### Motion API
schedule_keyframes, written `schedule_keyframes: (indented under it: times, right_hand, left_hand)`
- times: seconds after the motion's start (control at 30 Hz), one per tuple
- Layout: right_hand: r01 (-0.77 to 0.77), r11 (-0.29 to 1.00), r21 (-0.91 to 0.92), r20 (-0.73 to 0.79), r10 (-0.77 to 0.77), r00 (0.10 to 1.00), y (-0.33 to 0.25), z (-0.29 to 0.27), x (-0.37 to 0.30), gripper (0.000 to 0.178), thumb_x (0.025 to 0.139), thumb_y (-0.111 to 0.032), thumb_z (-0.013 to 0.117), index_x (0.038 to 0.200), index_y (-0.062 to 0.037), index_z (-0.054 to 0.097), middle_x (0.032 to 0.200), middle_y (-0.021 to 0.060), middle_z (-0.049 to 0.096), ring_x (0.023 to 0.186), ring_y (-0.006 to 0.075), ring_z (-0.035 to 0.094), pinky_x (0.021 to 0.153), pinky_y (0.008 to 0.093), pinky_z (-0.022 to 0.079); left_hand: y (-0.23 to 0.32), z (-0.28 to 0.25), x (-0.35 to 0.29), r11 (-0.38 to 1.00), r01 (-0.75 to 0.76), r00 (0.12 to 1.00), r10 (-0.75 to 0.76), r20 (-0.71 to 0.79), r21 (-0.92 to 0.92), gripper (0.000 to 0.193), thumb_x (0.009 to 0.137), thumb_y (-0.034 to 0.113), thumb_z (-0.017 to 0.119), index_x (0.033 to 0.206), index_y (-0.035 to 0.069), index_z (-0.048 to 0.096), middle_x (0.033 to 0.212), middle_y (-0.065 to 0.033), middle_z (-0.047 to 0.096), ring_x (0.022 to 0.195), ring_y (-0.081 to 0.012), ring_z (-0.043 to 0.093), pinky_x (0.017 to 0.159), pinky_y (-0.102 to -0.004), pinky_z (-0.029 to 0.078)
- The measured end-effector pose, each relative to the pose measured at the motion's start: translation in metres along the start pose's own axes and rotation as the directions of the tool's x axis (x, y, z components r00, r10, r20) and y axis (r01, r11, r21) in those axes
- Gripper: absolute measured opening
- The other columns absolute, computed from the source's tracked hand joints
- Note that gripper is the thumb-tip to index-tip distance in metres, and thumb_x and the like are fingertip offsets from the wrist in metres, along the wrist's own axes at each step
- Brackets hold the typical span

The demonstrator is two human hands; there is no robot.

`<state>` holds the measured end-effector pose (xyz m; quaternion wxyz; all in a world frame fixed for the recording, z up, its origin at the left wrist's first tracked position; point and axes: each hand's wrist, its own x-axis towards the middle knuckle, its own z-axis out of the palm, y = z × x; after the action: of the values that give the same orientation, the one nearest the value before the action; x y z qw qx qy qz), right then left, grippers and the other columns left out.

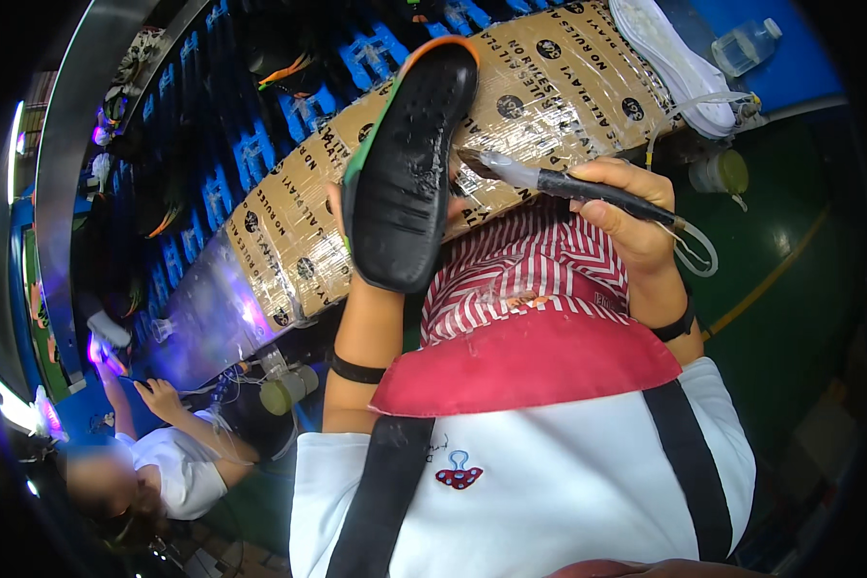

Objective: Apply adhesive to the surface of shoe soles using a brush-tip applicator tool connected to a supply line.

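Note:
A shoe sole (414,164) with a black inner face and a green and orange side is held upright, toe end away from me. My left hand (455,204) grips it from behind; the sole covers most of that hand, and only some fingers show at its edges. My right hand (631,207) is closed round the dark handle of a brush (549,179), with a clear tube running from the handle's back end. The dark bristles point left at the sole's right edge. Whether they touch it I cannot tell.
Beneath the sole runs a work ledge (294,231) covered in printed brown paper and clear film. Beyond it are blue racks (250,159) with dark soles. A white sole (669,63), a clear bottle (747,46) and a pot (721,174) are at right. Another person (178,462) works at lower left.

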<state>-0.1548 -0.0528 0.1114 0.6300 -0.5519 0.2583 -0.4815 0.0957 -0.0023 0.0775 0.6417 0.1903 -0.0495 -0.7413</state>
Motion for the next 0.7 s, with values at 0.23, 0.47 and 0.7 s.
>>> schedule_keyframes:
  times: [0.23, 0.47, 0.7]
  right_hand:
    - [-0.132, 0.991, 0.034, -0.146, 0.136, 0.98, -0.004, 0.012, 0.002, 0.023, 0.076, -0.001, 0.065, 0.098, 0.005, 0.062, 0.087, 0.0084, 0.065, 0.077, 0.009, 0.059, 0.07, 0.0198, 0.047]
    - [-0.059, 0.998, 0.023, -0.127, 0.062, 0.99, -0.007, 0.041, 0.01, 0.015, 0.078, -0.002, 0.063, 0.091, 0.0044, 0.061, 0.076, 0.0075, 0.063, 0.064, 0.0078, 0.059, 0.057, 0.0191, 0.048]
    - [-0.069, 0.987, -0.147, -0.29, 0.024, 0.957, -0.011, 0.052, 0.037, 0.015, 0.079, -0.004, 0.062, 0.091, 0.0037, 0.06, 0.072, 0.005, 0.062, 0.058, 0.0064, 0.057, 0.051, 0.0198, 0.046]
  left_hand:
    - [-0.028, -0.012, -0.025, 0.994, 0.106, 0.994, -0.106, -0.034, -0.004, 0.08, 0.082, 0.067, 0.028, 0.135, 0.007, 0.029, 0.123, -0.0263, 0.042, 0.108, -0.0428, 0.048, 0.079, -0.0559, 0.048]
    - [-0.055, -0.015, -0.011, 0.991, -0.094, 0.995, 0.092, -0.031, -0.098, 0.076, 0.081, 0.063, 0.036, 0.132, 0.006, 0.035, 0.115, -0.0227, 0.051, 0.097, -0.0388, 0.056, 0.083, -0.0488, 0.048]
    - [-0.061, -0.008, -0.023, 0.991, 0.091, 0.991, -0.08, -0.108, 0.096, 0.082, 0.079, 0.07, 0.029, 0.129, 0.006, 0.038, 0.115, -0.0208, 0.052, 0.095, -0.0367, 0.058, 0.082, -0.0457, 0.049]
